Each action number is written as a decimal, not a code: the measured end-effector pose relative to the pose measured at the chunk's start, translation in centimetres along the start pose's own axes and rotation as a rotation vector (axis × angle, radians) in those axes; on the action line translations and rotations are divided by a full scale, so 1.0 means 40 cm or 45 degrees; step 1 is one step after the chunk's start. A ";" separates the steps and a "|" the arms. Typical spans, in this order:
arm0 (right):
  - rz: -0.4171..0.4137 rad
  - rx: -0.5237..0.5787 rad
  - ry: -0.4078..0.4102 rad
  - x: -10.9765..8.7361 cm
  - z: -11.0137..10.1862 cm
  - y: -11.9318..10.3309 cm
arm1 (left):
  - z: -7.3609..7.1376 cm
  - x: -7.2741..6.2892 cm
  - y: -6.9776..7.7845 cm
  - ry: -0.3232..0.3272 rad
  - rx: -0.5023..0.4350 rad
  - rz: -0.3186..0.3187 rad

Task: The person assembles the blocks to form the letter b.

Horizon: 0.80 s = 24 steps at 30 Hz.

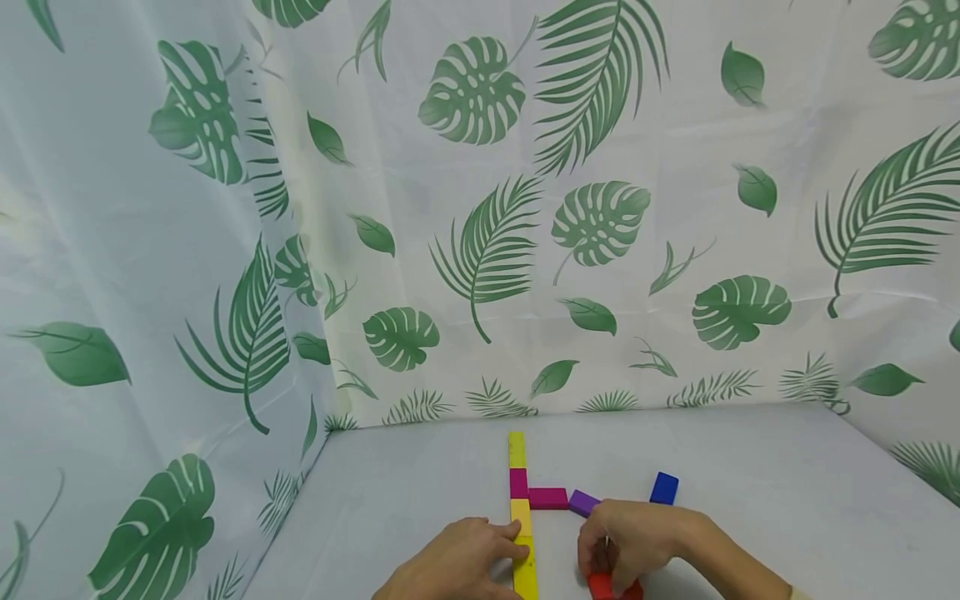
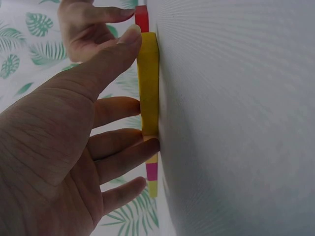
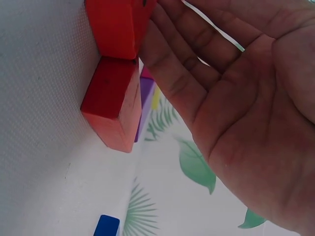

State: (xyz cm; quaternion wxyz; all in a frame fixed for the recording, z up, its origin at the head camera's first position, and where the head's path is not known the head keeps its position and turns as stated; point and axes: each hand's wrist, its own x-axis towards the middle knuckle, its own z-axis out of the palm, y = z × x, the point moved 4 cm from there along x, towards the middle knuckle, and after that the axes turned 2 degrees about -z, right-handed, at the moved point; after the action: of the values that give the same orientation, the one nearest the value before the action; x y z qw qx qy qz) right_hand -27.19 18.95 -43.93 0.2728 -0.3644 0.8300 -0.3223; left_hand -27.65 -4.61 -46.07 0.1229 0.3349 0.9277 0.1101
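A straight row of blocks runs away from me: a yellow block [image 1: 527, 577] nearest, then a paler yellow block [image 1: 521, 512], a magenta block [image 1: 518, 483] and a light yellow block [image 1: 517, 450]. Alongside the row lies my left hand [image 1: 457, 560], its fairly straight fingers and thumb touching the yellow blocks. My right hand [image 1: 637, 537] pinches a red block [image 3: 110, 27] at the front; its fingertips are partly hidden in the right wrist view. Against that block stands a second red block [image 3: 110, 93]. A second magenta block [image 1: 548, 498] branches rightward, followed by an angled purple block [image 1: 582, 502].
A blue block [image 1: 664, 487] lies apart, beyond my right wrist. The white table surface [image 1: 420, 467] meets a leaf-patterned curtain [image 1: 480, 367] at the back, with more curtain on the left and right sides.
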 end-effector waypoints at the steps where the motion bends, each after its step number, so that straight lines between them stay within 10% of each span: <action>1: 0.006 0.003 -0.005 -0.001 0.000 0.001 | 0.000 -0.001 0.001 -0.001 -0.002 -0.006; 24: 0.077 -0.048 -0.077 -0.025 0.007 -0.014 | 0.002 -0.002 -0.001 -0.017 -0.003 -0.032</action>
State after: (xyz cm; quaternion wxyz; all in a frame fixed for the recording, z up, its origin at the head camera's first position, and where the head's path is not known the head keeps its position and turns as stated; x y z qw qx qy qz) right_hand -26.17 19.33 -43.47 0.3005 -0.3538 0.8379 -0.2872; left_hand -27.59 -4.66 -46.14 0.1309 0.3240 0.9308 0.1075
